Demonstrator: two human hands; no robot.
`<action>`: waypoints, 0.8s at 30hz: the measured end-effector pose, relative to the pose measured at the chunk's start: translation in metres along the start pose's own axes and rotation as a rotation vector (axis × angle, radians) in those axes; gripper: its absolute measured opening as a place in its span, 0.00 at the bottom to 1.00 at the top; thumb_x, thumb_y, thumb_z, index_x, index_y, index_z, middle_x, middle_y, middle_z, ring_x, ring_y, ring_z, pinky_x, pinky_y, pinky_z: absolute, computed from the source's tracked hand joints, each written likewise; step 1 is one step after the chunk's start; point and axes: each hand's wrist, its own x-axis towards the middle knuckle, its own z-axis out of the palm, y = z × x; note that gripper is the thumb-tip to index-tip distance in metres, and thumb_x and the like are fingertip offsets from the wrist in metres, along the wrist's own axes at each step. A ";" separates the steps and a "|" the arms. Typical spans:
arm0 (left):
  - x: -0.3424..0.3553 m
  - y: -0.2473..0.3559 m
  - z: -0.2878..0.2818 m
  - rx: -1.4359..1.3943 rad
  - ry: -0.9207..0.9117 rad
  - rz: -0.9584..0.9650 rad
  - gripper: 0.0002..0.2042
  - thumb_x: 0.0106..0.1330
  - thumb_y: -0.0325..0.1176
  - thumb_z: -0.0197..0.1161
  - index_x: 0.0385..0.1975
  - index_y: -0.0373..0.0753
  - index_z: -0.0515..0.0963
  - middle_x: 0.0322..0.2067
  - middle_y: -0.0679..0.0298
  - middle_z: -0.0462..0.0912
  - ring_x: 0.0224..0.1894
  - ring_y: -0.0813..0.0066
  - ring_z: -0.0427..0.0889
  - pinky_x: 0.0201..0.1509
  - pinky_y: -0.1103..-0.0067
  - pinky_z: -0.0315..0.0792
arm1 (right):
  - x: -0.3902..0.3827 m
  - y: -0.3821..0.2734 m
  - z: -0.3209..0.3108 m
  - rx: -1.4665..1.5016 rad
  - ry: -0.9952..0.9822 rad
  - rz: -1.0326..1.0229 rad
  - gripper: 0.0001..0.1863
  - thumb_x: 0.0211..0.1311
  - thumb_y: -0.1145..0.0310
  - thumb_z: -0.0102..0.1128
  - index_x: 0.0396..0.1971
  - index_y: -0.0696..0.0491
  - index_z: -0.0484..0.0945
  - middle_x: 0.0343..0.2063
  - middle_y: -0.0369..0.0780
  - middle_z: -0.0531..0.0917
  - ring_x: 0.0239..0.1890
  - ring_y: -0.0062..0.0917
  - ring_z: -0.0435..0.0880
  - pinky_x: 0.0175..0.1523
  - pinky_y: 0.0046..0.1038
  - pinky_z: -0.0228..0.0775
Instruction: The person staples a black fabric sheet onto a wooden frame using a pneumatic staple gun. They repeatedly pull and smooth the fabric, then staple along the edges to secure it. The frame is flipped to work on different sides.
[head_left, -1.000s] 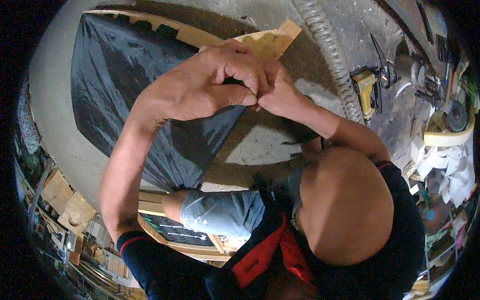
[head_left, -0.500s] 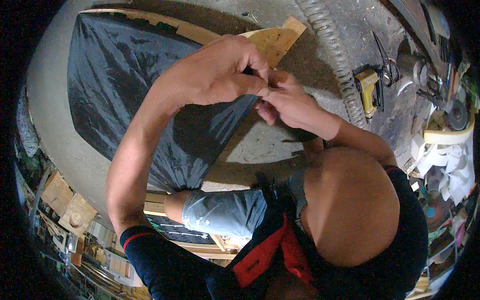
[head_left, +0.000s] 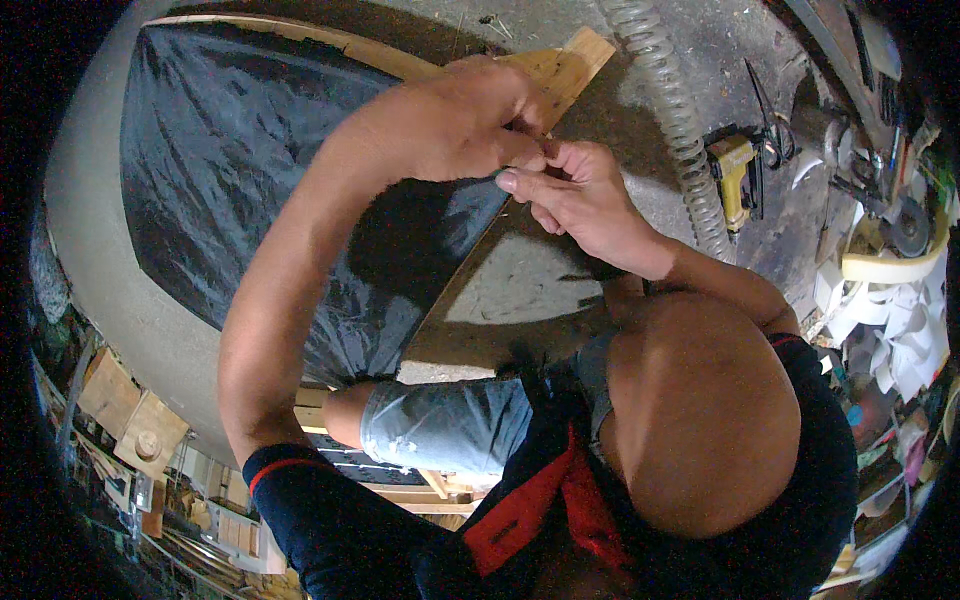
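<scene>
A sheet of black fabric is stretched over a wooden frame, whose bare end sticks out beyond my hands. My left hand reaches across the sheet, its thumb and fingers pinched at the fabric's right corner. Right beside it, my right hand has its thumb pressed on the same edge, fingers curled. The fingertips of both hands nearly meet there, and the fingers partly hide the bit of fabric between them. Creases run through the sheet toward its corners.
A clear coiled air hose lies right of the frame. Beyond it are a yellow staple gun and black scissors. White scraps pile up at the far right. Wooden pieces lie at the lower left.
The fabric and frame have shifted slightly left. My right hand has turned, so its thumb now lies along the fabric edge. My left hand stays pinched near the corner.
</scene>
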 end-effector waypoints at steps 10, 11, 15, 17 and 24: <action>-0.001 -0.019 -0.019 -0.094 -0.127 -0.122 0.08 0.53 0.27 0.68 0.31 0.35 0.80 0.27 0.60 0.82 0.35 0.67 0.81 0.43 0.73 0.73 | 0.000 -0.002 -0.001 -0.094 0.029 -0.012 0.13 0.66 0.66 0.66 0.24 0.57 0.77 0.14 0.29 0.72 0.15 0.10 0.67 0.18 0.18 0.56; 0.000 -0.019 -0.017 -0.077 -0.115 -0.109 0.08 0.52 0.26 0.68 0.31 0.34 0.79 0.27 0.61 0.82 0.34 0.68 0.81 0.42 0.74 0.73 | 0.000 -0.003 -0.002 -0.090 0.024 -0.001 0.13 0.65 0.65 0.66 0.25 0.57 0.77 0.15 0.30 0.72 0.15 0.10 0.67 0.18 0.17 0.56; 0.000 -0.021 -0.011 -0.058 -0.019 -0.075 0.08 0.50 0.24 0.68 0.29 0.34 0.79 0.26 0.62 0.82 0.32 0.70 0.81 0.40 0.74 0.73 | -0.002 -0.009 -0.006 -0.146 0.067 0.033 0.13 0.65 0.65 0.67 0.28 0.59 0.78 0.16 0.30 0.73 0.15 0.11 0.68 0.18 0.17 0.57; 0.000 -0.021 -0.008 0.021 0.028 -0.021 0.07 0.49 0.23 0.68 0.29 0.34 0.79 0.26 0.62 0.82 0.32 0.70 0.81 0.39 0.74 0.73 | -0.004 -0.012 -0.008 -0.102 0.113 0.004 0.13 0.64 0.64 0.68 0.30 0.60 0.79 0.16 0.30 0.73 0.15 0.11 0.69 0.18 0.17 0.58; 0.002 -0.017 -0.001 -0.060 0.128 -0.052 0.07 0.44 0.25 0.67 0.23 0.34 0.79 0.23 0.55 0.82 0.29 0.59 0.83 0.35 0.70 0.75 | 0.002 -0.008 -0.008 -0.292 0.196 -0.117 0.10 0.64 0.66 0.67 0.32 0.58 0.82 0.17 0.31 0.76 0.16 0.10 0.70 0.18 0.17 0.59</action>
